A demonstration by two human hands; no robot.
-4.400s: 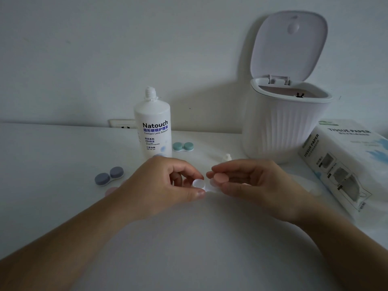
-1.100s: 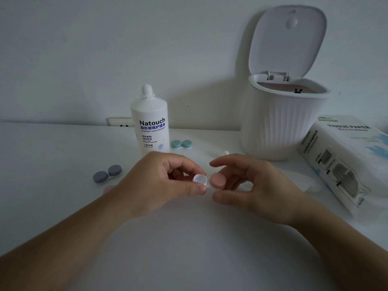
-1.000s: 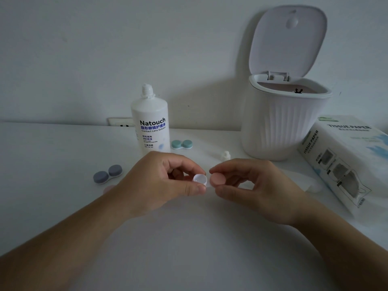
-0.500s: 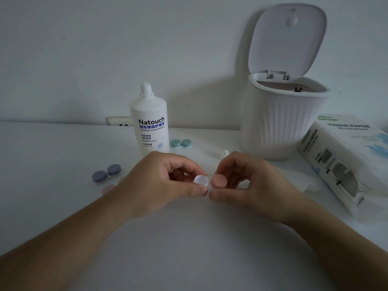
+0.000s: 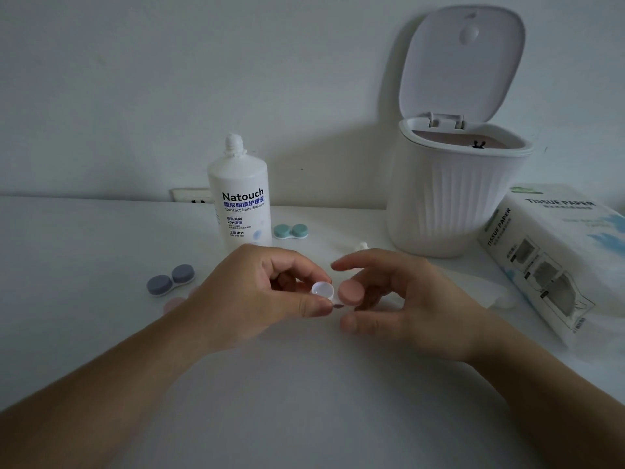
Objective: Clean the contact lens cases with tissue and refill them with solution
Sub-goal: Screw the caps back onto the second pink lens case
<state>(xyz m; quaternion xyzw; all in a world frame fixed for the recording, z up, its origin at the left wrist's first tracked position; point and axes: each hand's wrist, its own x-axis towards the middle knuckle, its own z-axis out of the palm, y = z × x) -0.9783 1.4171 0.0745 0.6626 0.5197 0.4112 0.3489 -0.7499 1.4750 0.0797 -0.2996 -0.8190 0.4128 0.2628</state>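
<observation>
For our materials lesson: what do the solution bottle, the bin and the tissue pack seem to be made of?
Solution bottle: looks like opaque white plastic, smooth, with a printed label.
Bin: probably moulded white plastic, matt, judging by its ribbed wall and hinged lid.
Tissue pack: seemingly thin plastic film, slightly glossy and crinkled, though blur leaves it open.

- The white plastic solution bottle (image 5: 239, 201) standing uncapped at the back of the table carries "Natouch" in dark letters, a line of blue Chinese characters, then "Contact Lens Solution". Lower on its label "20H" can be read among small Chinese print too fine to make out.
- The white soft tissue pack (image 5: 554, 252) lying at the right reads "TISSUE PAPER" on its top face and again along its side edge.
</observation>
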